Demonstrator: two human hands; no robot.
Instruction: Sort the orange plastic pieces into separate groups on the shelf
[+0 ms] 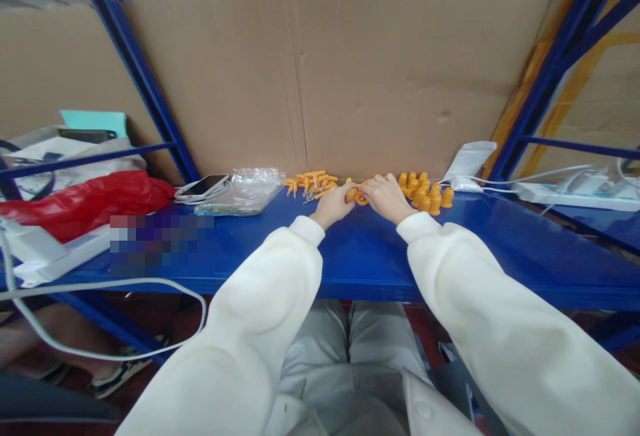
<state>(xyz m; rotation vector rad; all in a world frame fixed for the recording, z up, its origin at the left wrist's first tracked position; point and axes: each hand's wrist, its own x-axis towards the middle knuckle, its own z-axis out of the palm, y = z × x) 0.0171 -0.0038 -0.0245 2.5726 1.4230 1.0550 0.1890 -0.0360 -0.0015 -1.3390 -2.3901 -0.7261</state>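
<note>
My left hand (334,204) and my right hand (384,196) meet at the back of the blue shelf (360,256), fingers curled round a small orange plastic piece (356,196) held between them. A loose pile of flat orange parts with small metal bits (310,184) lies just left of my hands. A cluster of upright orange pieces (424,193) stands just right of them. Both arms wear white sleeves.
A clear plastic bag (245,193) and a phone (203,186) lie left of the parts. A red bag (85,203) sits far left. A white charger and cables (470,169) and a power strip (565,195) are on the right. Cardboard (350,76) backs the shelf.
</note>
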